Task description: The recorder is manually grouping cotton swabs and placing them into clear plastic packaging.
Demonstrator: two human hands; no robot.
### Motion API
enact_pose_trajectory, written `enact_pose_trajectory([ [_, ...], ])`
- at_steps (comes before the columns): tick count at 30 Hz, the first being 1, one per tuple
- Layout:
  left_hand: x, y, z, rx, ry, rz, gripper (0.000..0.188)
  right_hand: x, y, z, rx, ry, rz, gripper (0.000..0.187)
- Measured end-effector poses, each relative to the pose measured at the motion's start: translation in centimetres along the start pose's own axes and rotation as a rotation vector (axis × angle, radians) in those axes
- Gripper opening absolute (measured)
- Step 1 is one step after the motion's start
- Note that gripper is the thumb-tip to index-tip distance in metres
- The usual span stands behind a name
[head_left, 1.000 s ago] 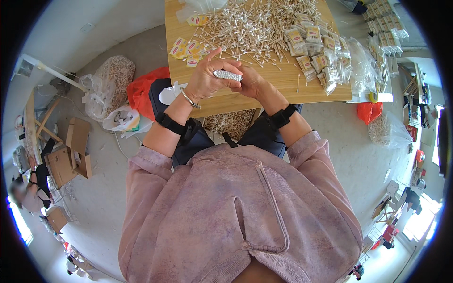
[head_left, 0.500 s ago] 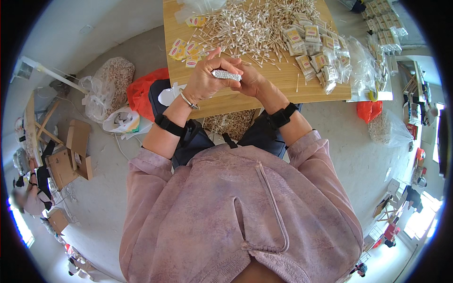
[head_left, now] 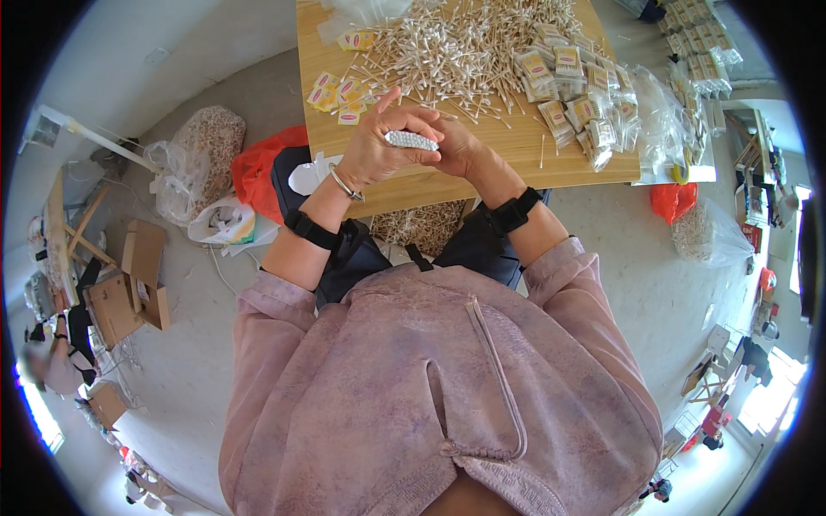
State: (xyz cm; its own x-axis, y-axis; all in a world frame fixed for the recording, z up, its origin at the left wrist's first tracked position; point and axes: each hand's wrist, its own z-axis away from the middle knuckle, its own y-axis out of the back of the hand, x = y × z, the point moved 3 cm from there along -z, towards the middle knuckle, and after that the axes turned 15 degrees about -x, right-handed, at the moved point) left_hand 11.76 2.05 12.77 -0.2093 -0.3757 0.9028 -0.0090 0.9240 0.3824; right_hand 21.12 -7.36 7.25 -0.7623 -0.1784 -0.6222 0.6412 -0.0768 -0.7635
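Observation:
A bundle of cotton swabs (head_left: 411,140) sits between my two hands above the table's near edge, its white tips facing me. My left hand (head_left: 379,142) is closed around the bundle's left side, with the index finger raised away from it. From the right, my right hand (head_left: 460,148) grips the other end, its fingers partly hidden behind the bundle. Beyond my hands spreads a big heap of loose cotton swabs (head_left: 465,52). Yellow-and-white printed cards (head_left: 348,90) lie to the left of the heap. Filled swab packets (head_left: 568,112) are piled on its right.
The wooden table (head_left: 516,163) ends just before my lap. Clear plastic bags (head_left: 658,120) lie at its right side. A container of swabs (head_left: 419,225) is below the table edge. On the floor at left are a red bag (head_left: 267,168), a swab-filled sack (head_left: 211,142) and cardboard boxes (head_left: 133,284).
Both hands stay on the swab bundle with almost no shift. The bundle has tilted slightly, its right end a little lower.

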Motion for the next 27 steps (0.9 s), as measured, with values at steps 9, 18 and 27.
enact_pose_trajectory([
  [9,-0.3,0.3,0.5,0.069,-0.006,0.164,0.037,-0.3,-0.9,0.1,0.251,-0.018,-0.033,0.017],
  [18,-1.2,1.4,1.4,0.136,-0.104,0.200,0.029,-0.8,0.2,0.6,0.130,-0.105,-0.058,0.017],
  [27,0.2,0.6,0.8,0.207,0.040,0.673,0.030,-0.7,1.0,0.3,0.147,-0.105,-0.029,0.014],
])
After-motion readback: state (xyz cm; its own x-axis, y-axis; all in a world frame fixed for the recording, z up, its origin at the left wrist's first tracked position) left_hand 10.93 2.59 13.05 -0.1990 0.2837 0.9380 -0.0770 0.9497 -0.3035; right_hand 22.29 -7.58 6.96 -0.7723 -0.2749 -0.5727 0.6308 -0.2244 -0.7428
